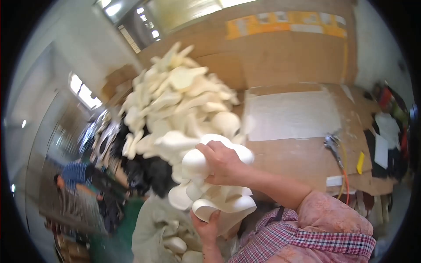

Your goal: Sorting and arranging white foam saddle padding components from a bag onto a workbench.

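Observation:
My right hand (223,164) is closed over the top of a stack of white moulded foam bra cups (194,163), its fingers pressed against the rounded side. Lower down, my left hand (206,228) grips the bottom foam cups (228,209), with the thumb on their edge. The stack stands upright between both hands, above an open pale sack (151,234). More rounded foam pieces (175,245) lie inside the sack. Just behind my hands rises a large heap of cream foam cups (184,94), partly hidden by the stack.
A cardboard-covered table (285,160) bears a white sheet (294,116), a spray gun (333,147) with an orange hose, and a yellow strip (360,163). Black bags (151,173) sit left of the heap. Farther left is another person (76,175) in a blue top.

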Available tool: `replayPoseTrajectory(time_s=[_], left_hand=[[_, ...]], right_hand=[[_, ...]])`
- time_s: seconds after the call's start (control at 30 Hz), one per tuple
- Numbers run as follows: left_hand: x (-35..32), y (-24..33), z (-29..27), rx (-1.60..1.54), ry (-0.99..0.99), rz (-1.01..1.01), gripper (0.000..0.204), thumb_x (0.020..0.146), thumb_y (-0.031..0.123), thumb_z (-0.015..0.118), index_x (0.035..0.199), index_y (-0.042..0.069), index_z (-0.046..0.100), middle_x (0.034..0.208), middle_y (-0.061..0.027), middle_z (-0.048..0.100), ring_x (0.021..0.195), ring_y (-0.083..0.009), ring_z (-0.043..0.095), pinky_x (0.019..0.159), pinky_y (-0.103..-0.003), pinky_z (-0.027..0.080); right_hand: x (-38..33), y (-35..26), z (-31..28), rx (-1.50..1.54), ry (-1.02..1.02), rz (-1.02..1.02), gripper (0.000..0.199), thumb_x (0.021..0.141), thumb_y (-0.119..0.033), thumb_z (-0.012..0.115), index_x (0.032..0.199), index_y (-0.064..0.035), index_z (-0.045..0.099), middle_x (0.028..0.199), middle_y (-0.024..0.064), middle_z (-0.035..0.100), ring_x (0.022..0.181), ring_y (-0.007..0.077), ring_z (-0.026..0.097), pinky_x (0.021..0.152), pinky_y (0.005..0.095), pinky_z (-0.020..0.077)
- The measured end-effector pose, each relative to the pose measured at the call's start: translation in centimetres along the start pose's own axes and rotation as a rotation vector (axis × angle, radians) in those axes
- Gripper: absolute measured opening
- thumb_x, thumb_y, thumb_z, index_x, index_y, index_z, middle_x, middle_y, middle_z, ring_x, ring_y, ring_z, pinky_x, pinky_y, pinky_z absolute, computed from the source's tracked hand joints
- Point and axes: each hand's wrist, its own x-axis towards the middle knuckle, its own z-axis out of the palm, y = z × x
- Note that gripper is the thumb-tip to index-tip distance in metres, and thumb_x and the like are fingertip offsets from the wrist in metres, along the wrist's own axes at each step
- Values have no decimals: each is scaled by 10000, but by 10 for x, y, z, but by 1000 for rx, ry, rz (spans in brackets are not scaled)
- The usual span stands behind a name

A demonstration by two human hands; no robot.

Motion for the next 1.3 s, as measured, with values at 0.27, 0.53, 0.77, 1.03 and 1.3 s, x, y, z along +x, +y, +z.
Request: replayPoseTrajectory(time_s=[0.27,0.53,0.77,1.03,1.3], left_hand=[[104,-38,252,-161,-491,-172,532,700,56,724,1161,36,460,1028,-56,554,938,-163,537,828,-300,448],[237,-96,416,-301,-601,-368,527,704,61,727,1167,34,477,1081,-75,574,993,-193,553,857,-326,456],[275,-179,478,101,-576,-361,546,715,85,710,1193,12,456,1100,-112,574,990,-207,569,838,-336,468],[281,-191,508,636,-851,54,837,715,312,707,1344,-7,255,1369,-242,284,1282,-379,253,1061,-444,225],[266,-188,460,629,-524,127,609,719,257,725,1226,50,459,1266,-146,446,1132,-267,465,870,-381,429]], right_hand=[[13,199,-170,-392,111,295,666,489,-132,765,1075,-48,461,933,161,514,900,337,535,692,430,493],[112,399,-242,-512,-94,448,677,515,-198,785,1083,-63,443,958,172,537,941,325,544,783,415,478],[92,644,-220,-181,-35,800,960,595,-294,741,1393,-84,251,1346,203,397,1245,331,392,1024,381,340],[67,696,-236,-224,386,668,826,711,-438,656,1382,-109,305,1326,155,431,1239,307,392,1045,378,297],[-41,588,-212,-83,700,607,382,877,-169,530,1237,-51,481,1240,108,501,1184,228,436,1005,359,323]])
